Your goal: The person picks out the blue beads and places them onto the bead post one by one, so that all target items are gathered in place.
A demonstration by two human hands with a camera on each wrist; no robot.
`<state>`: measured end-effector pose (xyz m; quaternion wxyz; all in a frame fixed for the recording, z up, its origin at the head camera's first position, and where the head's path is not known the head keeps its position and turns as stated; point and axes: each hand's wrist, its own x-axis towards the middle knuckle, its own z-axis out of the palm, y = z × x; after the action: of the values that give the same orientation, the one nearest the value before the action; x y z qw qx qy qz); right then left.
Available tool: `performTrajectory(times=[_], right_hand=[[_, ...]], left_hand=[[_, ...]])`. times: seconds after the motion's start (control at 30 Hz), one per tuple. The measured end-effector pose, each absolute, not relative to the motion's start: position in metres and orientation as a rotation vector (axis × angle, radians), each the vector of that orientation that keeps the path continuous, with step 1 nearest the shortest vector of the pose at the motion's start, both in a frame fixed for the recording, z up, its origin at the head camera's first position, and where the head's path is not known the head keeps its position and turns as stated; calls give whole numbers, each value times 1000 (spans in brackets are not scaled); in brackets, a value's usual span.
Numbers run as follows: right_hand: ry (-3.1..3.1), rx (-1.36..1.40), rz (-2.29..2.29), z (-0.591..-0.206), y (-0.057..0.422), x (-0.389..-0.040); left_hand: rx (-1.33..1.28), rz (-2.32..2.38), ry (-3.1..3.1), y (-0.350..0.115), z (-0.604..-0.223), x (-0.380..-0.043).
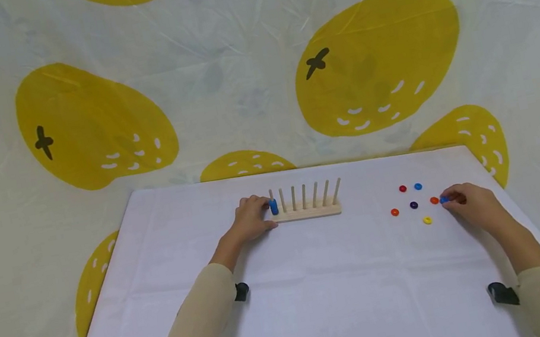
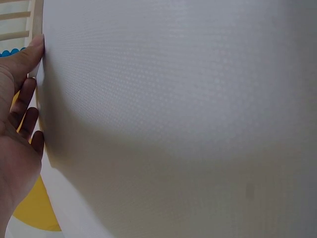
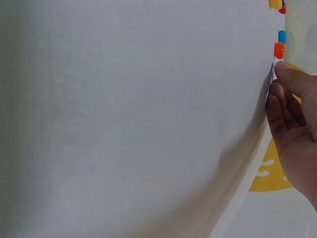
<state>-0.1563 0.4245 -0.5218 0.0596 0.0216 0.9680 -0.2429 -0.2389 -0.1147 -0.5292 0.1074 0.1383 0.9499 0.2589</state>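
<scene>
A wooden peg rack stands towards the back of the table, its several thin pegs in a row. Blue rings are stacked on its leftmost peg. My left hand grips the rack's left end, thumb at the front of the base and fingers reaching behind. At the right, my right hand pinches a blue ring between thumb and fingertips, low over the table beside an orange-red ring. In the right wrist view the right hand hides the pinched ring.
Loose rings lie left of my right hand: a red ring, a lighter blue ring, a dark purple ring, an orange ring and a yellow ring. A white cloth covers the table. Behind it hangs a patterned curtain.
</scene>
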Motion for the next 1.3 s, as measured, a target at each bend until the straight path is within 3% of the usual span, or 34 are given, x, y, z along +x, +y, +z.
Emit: performTrajectory(times=[0.53,1.3], right_hand=[[3025,-30,-762,-497,408,-153],[3090,-409,-871,-438,318,-186]], left_hand=[[380,768,2795,-117,-529,-237],[423,796,2791,-117,-526,-237]])
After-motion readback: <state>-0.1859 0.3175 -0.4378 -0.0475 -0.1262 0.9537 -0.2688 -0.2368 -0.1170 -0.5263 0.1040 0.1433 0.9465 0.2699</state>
